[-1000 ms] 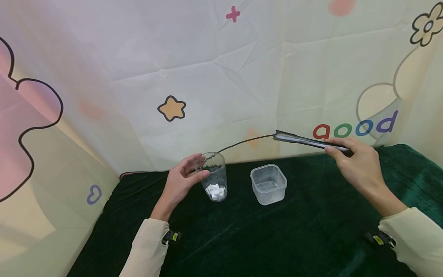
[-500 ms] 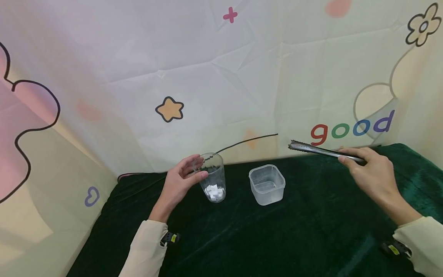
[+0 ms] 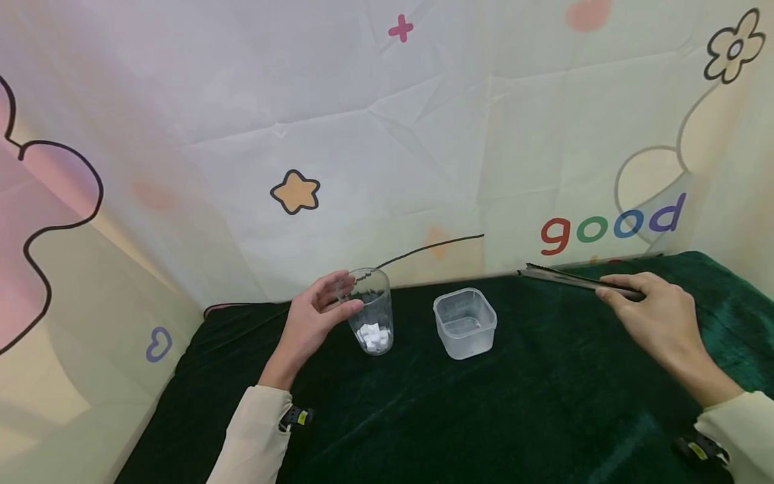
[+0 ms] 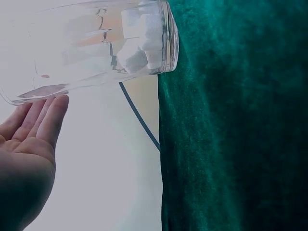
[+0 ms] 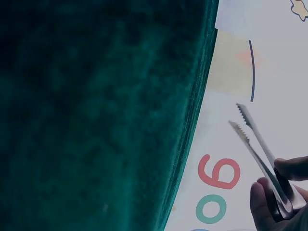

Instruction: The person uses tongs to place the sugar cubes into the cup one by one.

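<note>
A clear drinking glass (image 3: pixel 379 306) stands on the green cloth with several white cubes (image 3: pixel 373 337) at its bottom. My left hand (image 3: pixel 312 316) holds it near the rim, thumb on the near side and fingers at the far side. In the left wrist view those fingers (image 4: pixel 52 118) touch the glass (image 4: pixel 82 45) close to its mouth. Off to the right, my right hand (image 3: pixel 659 314) grips metal tongs (image 3: pixel 565 277) pointing left above the cloth's far edge. Their toothed tips stand slightly apart with nothing between them in the right wrist view, where the tongs (image 5: pixel 260 154) are plain to see.
Between the two hands, right of the glass, sits a translucent square plastic container (image 3: pixel 465 344) with nothing visible inside. Dark green velvet cloth (image 3: pixel 459 417) covers the table. A pale printed curtain (image 3: pixel 375 168) rises directly behind the table's far edge.
My right hand has moved right and slightly down, taking the tongs away from above the plastic container. The left hand stays at the glass, and the view has shifted a little.
</note>
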The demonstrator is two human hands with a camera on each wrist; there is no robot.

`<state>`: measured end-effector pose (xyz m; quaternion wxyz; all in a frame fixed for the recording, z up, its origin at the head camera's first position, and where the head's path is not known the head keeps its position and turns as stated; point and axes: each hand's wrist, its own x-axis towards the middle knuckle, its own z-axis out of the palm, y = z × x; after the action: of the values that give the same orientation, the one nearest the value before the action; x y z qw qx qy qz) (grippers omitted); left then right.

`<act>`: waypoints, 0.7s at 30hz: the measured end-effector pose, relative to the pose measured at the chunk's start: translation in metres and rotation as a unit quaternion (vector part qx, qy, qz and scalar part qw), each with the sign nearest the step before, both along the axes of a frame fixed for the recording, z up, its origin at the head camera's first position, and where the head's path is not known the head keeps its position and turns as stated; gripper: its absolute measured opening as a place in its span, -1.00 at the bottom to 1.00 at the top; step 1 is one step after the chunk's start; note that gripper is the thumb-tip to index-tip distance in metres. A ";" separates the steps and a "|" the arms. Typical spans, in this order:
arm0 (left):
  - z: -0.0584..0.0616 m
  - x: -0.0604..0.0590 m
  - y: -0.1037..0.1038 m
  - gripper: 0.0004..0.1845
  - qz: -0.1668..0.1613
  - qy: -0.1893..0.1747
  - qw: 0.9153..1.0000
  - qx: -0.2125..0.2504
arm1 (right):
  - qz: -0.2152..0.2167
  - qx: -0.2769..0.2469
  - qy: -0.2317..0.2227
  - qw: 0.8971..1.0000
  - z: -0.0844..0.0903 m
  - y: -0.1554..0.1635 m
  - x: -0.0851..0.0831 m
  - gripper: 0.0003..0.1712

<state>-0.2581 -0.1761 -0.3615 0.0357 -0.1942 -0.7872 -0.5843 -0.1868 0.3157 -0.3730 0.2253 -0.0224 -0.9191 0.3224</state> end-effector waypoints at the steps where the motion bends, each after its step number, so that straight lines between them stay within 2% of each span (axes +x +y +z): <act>1: 0.000 0.000 0.000 -0.35 -0.001 0.000 1.000 0.000 | 0.001 0.003 -0.001 1.000 0.000 0.000 0.000 -0.53; 10: -0.001 0.000 -0.001 -0.35 -0.001 0.003 1.000 0.001 | 0.022 0.029 -0.031 0.999 0.001 -0.001 -0.001 -0.60; 16: 0.000 -0.001 -0.001 -0.34 -0.003 0.002 1.000 0.000 | 0.030 0.042 -0.087 0.995 0.003 0.001 -0.002 -0.58; 21: -0.001 -0.002 -0.001 -0.35 -0.005 0.006 1.000 -0.001 | 0.049 0.052 -0.141 0.987 0.002 0.002 -0.002 -0.64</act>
<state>-0.2598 -0.1767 -0.3622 0.0377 -0.2014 -0.7868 -0.5821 -0.1888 0.3181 -0.3711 0.0778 -0.0105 -0.9571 0.2787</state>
